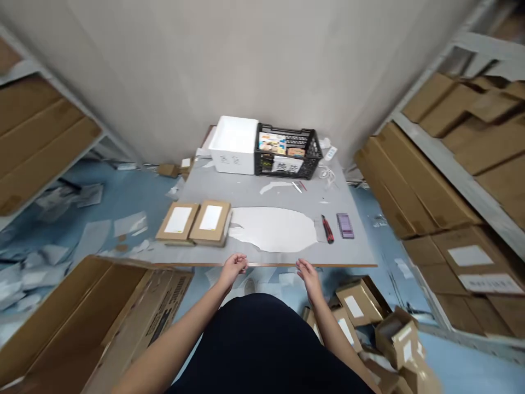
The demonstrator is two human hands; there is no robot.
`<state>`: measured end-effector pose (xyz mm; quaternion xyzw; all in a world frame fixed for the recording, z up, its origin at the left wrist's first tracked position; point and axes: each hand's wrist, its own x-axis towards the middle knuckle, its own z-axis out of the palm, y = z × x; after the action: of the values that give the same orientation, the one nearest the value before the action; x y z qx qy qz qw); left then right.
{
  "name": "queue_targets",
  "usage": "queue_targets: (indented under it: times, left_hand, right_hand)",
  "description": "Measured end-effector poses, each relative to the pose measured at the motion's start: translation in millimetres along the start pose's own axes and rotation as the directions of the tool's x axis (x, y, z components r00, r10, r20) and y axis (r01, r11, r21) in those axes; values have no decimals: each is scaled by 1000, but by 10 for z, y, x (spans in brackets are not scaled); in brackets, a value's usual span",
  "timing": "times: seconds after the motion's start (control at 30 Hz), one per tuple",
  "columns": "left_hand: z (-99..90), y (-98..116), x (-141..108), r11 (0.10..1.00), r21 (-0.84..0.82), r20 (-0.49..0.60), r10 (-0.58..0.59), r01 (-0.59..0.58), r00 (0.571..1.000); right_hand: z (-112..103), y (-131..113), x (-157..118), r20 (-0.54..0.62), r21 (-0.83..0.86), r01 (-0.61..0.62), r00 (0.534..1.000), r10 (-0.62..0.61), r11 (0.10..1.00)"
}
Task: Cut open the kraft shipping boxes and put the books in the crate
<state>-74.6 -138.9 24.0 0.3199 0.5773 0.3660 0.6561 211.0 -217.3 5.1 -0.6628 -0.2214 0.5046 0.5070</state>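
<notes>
My left hand (pixel 234 266) is at the table's front edge, its fingers loosely bent, with nothing visible in it. My right hand (pixel 308 273) is at the same edge farther right, fingers slightly apart and holding nothing that I can see. Between and beyond the hands, a large worn white patch (pixel 274 229) covers the middle of the grey tabletop (pixel 241 190). Two flat brown cardboard boxes with white labels, a left box (pixel 170 232) and a right box (pixel 205 231), lie side by side beyond my left hand. Past my right hand lie a red-and-black box cutter (pixel 327 230) and a purple-screened phone (pixel 345 226).
A white foam box (pixel 233 161) and a black plastic crate (pixel 308 164) holding packets stand at the table's back. A large open carton (pixel 123 317) is at left. Small boxes (pixel 363 306) pile on the floor at right. Carton-filled shelves (pixel 459 180) flank both sides.
</notes>
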Motion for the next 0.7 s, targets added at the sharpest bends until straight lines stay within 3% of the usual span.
queue_targets:
  times: [0.17,0.3,0.43,0.7]
  left_hand:
    - [-539,101,37,995,-95,-157,19,-34,987]
    - [-756,57,-4,984,-176,-278,-12,-39,960]
    - [-798,-3,-85,964,-259,-391,-43,-66,919]
    - [-676,-136,-340,902,-404,-598,-134,-152,790]
  right_hand:
    - [821,-236,239,225,-76,7,974,11,997]
    - [1242,-446,431,367,-124,14,930,33,992]
    - [1507,-633,666,481,-185,10,873,81,983]
    - [1905,-805,1129,655,-296,57,739,159,953]
